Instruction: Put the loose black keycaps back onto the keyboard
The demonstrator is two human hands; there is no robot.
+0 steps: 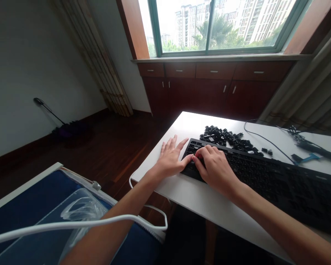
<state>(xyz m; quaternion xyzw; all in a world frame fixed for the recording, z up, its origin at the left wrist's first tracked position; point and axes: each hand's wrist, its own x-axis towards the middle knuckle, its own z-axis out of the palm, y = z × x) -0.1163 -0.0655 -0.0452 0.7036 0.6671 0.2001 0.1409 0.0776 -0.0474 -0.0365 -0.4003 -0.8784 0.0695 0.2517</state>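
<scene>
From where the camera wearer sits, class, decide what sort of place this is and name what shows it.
Likely a room in a flat, used as a home workspace: a white desk holding a black keyboard and loose keycaps, wooden cabinets under a window, tower blocks outside.

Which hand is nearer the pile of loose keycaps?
Right. The right hand is on the keyboard, in front of the pile; the left hand lies farther left on the table.
</scene>
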